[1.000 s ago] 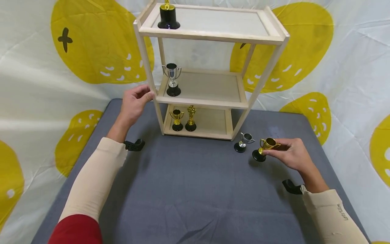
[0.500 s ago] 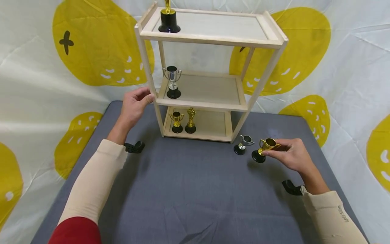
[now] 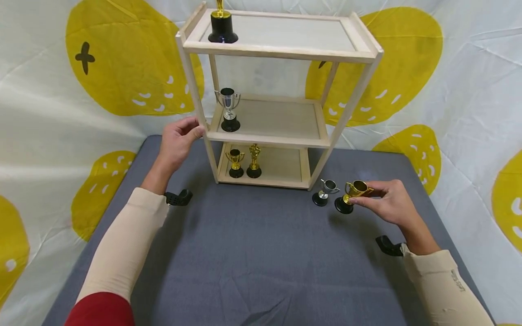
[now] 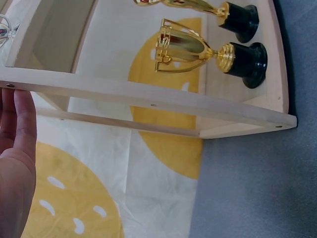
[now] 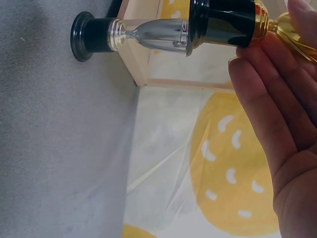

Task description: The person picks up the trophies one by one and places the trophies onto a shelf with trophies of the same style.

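Observation:
My right hand (image 3: 389, 201) pinches a small gold trophy cup (image 3: 359, 188) by its handle side and stem. The cup is tilted slightly, and in the right wrist view its black base (image 5: 225, 22) hangs clear of the table. Just left of it a small silver trophy cup (image 3: 328, 186) stands on the table. My left hand (image 3: 177, 140) holds the left front post of a wooden shelf (image 3: 269, 141) at middle-tier height, thumb in front. A larger silver cup (image 3: 228, 102) stands on that tier's left. Below stand a gold cup (image 3: 235, 157) and a gold figure trophy (image 3: 254, 158).
On the top tier, at the left, stands a gold trophy with a black base (image 3: 222, 29), its top cut off by the frame. The shelf stands at the back of a grey cloth-covered table (image 3: 261, 253). A white curtain with yellow prints (image 3: 469, 113) surrounds it.
The right hand and its gold cup have shifted very slightly left and up. The left hand stays on the shelf post. The head view has moved a little.

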Motion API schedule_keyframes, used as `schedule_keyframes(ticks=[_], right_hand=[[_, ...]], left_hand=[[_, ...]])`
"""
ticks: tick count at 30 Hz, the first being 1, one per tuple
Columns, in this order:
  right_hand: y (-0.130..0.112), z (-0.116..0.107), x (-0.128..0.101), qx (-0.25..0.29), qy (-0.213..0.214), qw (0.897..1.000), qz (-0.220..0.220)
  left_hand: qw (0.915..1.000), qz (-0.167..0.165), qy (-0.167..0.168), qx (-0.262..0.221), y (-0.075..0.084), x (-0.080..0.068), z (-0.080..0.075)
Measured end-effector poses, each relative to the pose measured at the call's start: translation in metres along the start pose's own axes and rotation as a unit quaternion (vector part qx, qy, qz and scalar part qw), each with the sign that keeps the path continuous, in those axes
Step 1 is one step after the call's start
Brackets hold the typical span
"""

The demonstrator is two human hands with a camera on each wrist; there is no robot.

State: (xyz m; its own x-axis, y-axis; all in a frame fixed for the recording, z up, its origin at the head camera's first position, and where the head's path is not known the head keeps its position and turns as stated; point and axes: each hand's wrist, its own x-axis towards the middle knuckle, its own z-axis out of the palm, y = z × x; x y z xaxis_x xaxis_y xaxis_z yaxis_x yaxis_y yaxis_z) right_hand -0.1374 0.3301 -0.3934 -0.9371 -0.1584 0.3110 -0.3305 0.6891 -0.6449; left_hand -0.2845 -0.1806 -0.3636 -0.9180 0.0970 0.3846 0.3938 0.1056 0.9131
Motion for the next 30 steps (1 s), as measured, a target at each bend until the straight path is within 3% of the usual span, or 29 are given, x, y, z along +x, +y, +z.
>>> schedule_keyframes(ticks=[16, 30], right_hand=[[-0.006, 0.002, 0.009, -0.013, -0.005, 0.999, -0.044], [-0.012, 0.003, 0.017, 0.004, -0.008, 0.998, -0.055]], left_hand=[[1.0000, -0.001, -0.004, -0.002, 0.000, 0.000, 0.000], [1.0000, 0.000, -0.002, 0.000, 0.001, 0.001, 0.000]])
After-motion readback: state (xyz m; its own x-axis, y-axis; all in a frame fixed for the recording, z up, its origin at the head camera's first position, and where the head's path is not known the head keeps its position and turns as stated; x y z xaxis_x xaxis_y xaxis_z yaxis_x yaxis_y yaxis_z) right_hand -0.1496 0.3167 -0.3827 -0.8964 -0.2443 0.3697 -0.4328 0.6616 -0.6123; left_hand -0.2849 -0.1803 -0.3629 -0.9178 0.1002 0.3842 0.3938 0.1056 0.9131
